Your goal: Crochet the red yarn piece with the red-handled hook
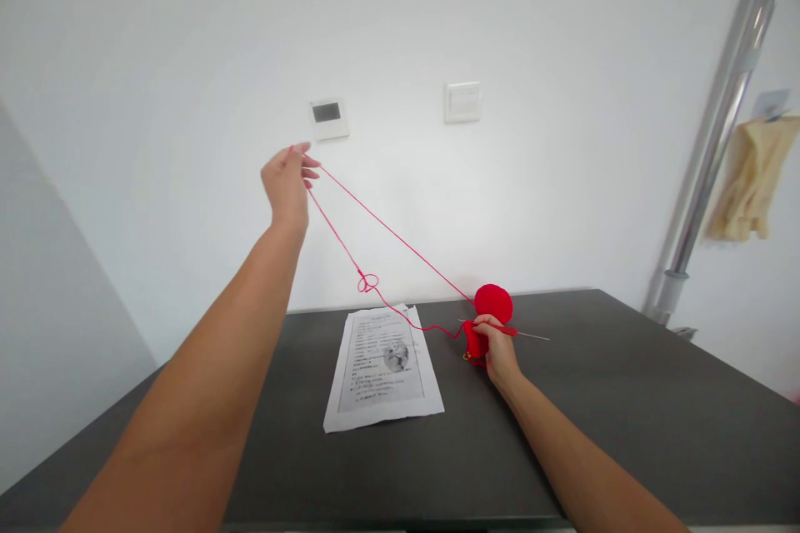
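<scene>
My left hand (291,179) is raised in front of the wall, its fingers closed on red yarn (393,233). One strand runs taut from it down to a red yarn ball (493,303) at the back of the table. The other strand hangs down through a small tangled loop (368,282) and crosses the paper to a small red crocheted piece (476,341). My right hand (498,350) grips that piece together with a crochet hook (509,331) that has a red handle. A bit of yellow shows at the piece's lower edge.
A printed sheet (384,375) lies on the dark table (275,450). Behind are a white wall with a thermostat (328,118) and a switch (462,102). A metal pole (718,141) and a hanging yellow cloth (753,179) are at the right.
</scene>
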Tool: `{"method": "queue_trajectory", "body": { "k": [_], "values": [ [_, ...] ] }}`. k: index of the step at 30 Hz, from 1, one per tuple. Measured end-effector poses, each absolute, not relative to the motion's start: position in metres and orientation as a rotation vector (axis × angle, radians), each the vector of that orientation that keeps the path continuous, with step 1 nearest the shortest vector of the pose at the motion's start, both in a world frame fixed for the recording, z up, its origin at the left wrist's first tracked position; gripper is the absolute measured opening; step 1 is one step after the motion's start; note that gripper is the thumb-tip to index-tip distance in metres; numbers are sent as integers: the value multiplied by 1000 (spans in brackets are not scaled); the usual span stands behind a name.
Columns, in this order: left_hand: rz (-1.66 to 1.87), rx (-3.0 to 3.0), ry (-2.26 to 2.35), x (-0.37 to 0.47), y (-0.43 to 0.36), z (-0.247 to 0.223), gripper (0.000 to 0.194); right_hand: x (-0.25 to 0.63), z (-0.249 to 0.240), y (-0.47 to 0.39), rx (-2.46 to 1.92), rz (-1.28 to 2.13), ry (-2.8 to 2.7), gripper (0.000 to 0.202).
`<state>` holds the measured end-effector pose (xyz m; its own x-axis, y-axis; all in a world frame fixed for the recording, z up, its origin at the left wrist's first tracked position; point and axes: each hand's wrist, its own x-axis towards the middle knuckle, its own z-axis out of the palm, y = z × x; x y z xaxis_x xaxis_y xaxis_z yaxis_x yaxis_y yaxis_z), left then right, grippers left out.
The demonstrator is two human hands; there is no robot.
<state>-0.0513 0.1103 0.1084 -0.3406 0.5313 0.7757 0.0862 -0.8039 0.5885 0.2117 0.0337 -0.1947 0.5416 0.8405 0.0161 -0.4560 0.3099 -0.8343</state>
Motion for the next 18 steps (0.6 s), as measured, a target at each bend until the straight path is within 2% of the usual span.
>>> {"method": "queue_trajectory", "body": {
  "k": [6,8,12,14,15,18],
  "values": [
    [2420,1566,889,-75,99,115,27,207,-190,28,-913,952,-516,13],
    [2245,1694,954,-63,100,101,26,205,-188,25,-922,959,-540,13],
    [1541,1987,1062,-20,114,37,15,203,-185,21,-932,924,-582,14],
    [888,2175,1202,2,120,-7,17,204,-184,20,-933,907,-586,13],
    [701,2240,1261,12,122,-30,18,204,-184,20,-933,902,-586,13],
    [630,2251,1309,35,119,-95,14,205,-183,18,-931,886,-591,13]
  ]
}}
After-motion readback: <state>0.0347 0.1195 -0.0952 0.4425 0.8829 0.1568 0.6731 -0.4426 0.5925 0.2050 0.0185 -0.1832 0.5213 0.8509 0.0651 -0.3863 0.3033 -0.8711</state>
